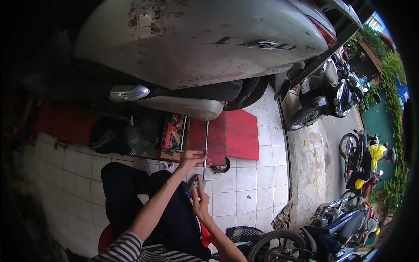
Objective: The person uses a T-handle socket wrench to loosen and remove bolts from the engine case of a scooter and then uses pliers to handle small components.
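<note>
My left hand [191,160] is closed on the long shaft of a metal T-handled wrench [206,139], which runs from the grey lower side cover [183,107] of a scuffed silver scooter [200,43]. My right hand [199,200] is below the left, its index finger stretched up at the wrench's crossbar; whether it touches cannot be told. Under the scooter are a red metal platform [240,133] with a small wheel, and a printed box [173,131]. My legs in dark trousers are beneath my arms.
White tiled floor [238,179] borders a concrete edge and street at right. Parked motorbikes [331,94] line it, and riders, one in yellow [376,155], are on the street. A patterned mat [240,236] and a rag [283,214] lie at lower right. A red seat is under me.
</note>
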{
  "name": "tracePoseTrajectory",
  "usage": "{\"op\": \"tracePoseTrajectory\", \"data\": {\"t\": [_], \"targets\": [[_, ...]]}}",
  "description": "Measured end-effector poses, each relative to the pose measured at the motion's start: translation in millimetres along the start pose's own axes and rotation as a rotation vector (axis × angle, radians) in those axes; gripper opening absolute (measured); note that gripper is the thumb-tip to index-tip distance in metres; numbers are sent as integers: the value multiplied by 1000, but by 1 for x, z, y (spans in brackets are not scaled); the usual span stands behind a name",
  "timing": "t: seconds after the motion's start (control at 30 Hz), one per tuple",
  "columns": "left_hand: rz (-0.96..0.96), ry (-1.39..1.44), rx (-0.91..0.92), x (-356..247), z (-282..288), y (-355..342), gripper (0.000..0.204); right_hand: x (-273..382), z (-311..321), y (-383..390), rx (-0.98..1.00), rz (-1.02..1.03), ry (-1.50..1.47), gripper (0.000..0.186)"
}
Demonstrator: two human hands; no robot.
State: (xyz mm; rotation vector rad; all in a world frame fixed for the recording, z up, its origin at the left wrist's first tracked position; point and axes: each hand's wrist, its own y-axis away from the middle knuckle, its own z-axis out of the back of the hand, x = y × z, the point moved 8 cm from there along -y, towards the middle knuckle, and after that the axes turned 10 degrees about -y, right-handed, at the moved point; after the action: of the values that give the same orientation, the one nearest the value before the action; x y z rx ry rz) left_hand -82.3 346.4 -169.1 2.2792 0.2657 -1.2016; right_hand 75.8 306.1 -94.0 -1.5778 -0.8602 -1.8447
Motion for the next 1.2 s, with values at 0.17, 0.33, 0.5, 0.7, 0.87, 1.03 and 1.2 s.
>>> {"op": "tracePoseTrajectory", "data": {"t": [0.17,0.33,0.5,0.7,0.87,1.03,1.2], "targets": [[-8,-13,0,-2,1,-1,22,-61,-12,-3,11,-210,-197,52],[-15,-1,9,-5,-5,-3,21,-120,23,3,-157,-550,-733,58],[-21,23,-6,-4,-5,-1,21,-76,60,1,-591,-209,-695,38],[-26,28,0,-4,-4,-3,20,-4,21,1,-102,46,-148,46],[-38,18,-13,0,4,-5,24,-40,-5,-9,37,-204,-168,47],[-20,37,-29,-1,0,-7,21,-72,-2,-11,-22,-387,-241,47],[-12,25,-23,1,-2,-11,20,-130,35,-5,-313,-626,-828,40]]}}
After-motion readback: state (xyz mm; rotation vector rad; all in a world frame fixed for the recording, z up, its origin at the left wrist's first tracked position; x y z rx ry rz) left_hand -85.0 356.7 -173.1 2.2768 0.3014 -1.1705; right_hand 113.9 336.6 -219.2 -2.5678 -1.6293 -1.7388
